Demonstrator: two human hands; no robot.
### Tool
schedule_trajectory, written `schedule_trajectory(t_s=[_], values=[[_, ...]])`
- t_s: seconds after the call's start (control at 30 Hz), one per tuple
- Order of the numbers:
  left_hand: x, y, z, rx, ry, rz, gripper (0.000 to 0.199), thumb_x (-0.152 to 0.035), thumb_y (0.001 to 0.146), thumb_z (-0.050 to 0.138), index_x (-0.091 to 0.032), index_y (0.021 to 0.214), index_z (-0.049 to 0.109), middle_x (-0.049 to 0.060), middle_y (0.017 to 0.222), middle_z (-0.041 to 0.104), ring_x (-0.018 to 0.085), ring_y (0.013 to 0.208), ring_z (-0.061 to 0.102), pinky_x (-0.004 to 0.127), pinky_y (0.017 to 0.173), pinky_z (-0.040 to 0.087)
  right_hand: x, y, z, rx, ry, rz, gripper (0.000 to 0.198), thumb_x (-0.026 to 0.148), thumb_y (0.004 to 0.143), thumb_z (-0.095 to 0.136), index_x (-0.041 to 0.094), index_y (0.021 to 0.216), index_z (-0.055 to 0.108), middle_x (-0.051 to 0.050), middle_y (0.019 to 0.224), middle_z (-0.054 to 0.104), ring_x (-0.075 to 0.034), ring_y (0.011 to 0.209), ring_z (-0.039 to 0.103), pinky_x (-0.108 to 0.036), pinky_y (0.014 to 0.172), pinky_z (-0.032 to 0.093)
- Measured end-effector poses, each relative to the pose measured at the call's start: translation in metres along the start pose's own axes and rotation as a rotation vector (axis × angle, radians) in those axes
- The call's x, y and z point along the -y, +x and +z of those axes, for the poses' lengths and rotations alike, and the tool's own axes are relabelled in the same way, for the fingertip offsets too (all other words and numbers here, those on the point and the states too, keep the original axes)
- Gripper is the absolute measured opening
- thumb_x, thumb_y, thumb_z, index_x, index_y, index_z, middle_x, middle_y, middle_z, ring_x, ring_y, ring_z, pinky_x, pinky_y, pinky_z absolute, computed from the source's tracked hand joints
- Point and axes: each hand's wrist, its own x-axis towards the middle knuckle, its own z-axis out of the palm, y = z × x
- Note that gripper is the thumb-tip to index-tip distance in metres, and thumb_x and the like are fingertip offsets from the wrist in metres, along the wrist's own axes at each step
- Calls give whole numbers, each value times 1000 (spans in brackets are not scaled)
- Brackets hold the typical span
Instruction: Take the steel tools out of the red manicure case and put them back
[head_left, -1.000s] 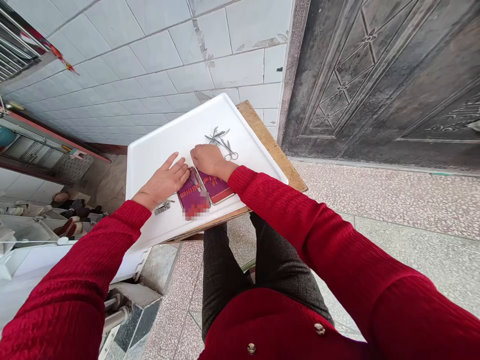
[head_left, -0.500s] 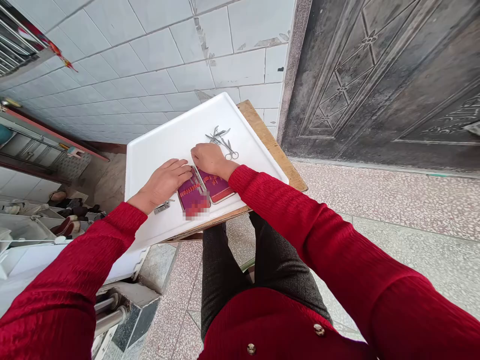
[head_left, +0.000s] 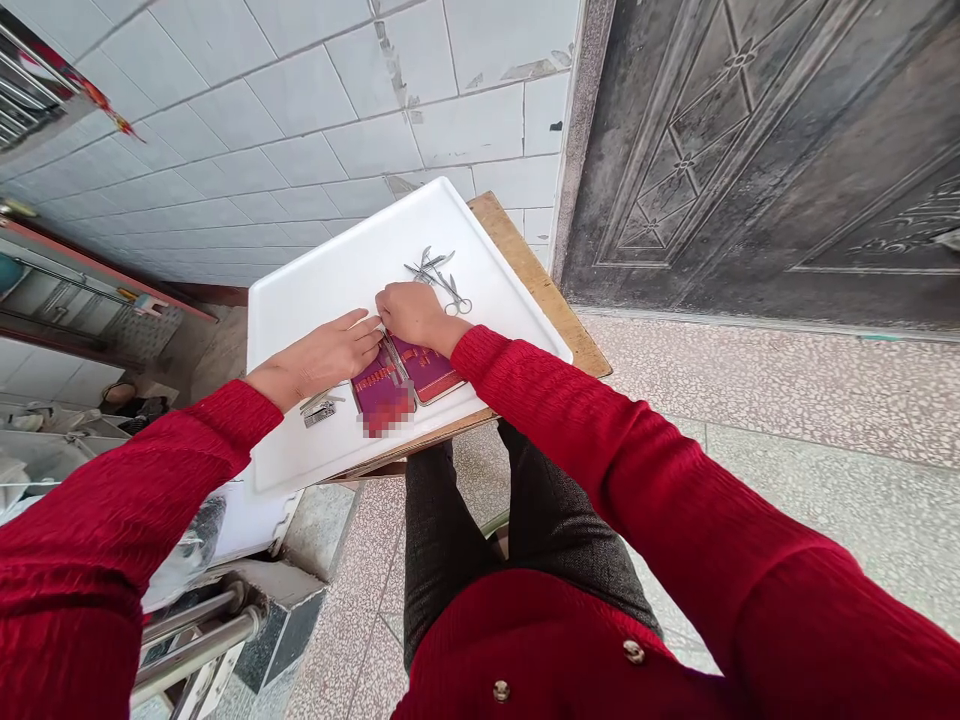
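An open purple manicure case (head_left: 430,378) with red elastic loops lies on a white board (head_left: 337,290). My left hand (head_left: 330,355) reaches over the far left edge of the case, fingers stretched and slightly apart. My right hand (head_left: 412,312) is closed above the far end of the case, and its fingertips almost meet those of the left. What it pinches, if anything, is hidden. Beyond the right hand, small scissors (head_left: 459,303) lie in a pile with other metal tools (head_left: 429,264). A nail clipper (head_left: 320,412) rests below my left wrist.
The board sits on a wooden table (head_left: 592,345) against a white tiled wall (head_left: 315,110). A dark embossed door (head_left: 705,130) stands at the right. Metal rails (head_left: 202,640) and plastic tubs are at the lower left.
My left hand has shifted slightly up and left, uncovering more of the nail clipper and a thin piece beside it. The right hand keeps its closed pose over the case.
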Motion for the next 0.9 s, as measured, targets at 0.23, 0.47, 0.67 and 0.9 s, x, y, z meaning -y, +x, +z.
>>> schedule_trajectory(t_s=[0.23, 0.47, 0.67, 0.9], values=[[10, -7, 5, -44, -65, -95, 35, -8, 96, 46, -21, 114, 72, 9, 136, 68, 24, 141, 51, 50, 122, 39, -3, 2, 5, -20, 14, -10, 36, 13, 99, 43, 13, 115, 75, -16, 122, 73, -28, 109, 67, -37, 91, 48], [-50, -44, 4, -423, -254, -660, 29, -28, 105, 45, -20, 101, 72, 11, 120, 73, 27, 115, 67, 49, 100, 54, -6, 5, 11, -41, 49, 2, 33, 11, 96, 45, 13, 110, 75, -14, 118, 73, -27, 103, 65, -34, 85, 46], [-163, -52, 9, -600, -463, -811, 25, -39, 104, 55, -21, 114, 71, 9, 126, 73, 27, 124, 66, 50, 110, 52, 8, -9, 4, -140, 80, -28, 25, 23, 100, 50, 15, 102, 74, -10, 110, 73, -22, 96, 64, -30, 80, 43], [-199, -38, 24, -777, -578, -932, 26, -40, 104, 55, -21, 114, 71, 11, 126, 74, 27, 124, 68, 49, 108, 58, 50, -27, -2, 121, -93, 32, 31, 45, 96, 61, 18, 91, 76, -9, 97, 78, -24, 91, 70, -29, 75, 47]])
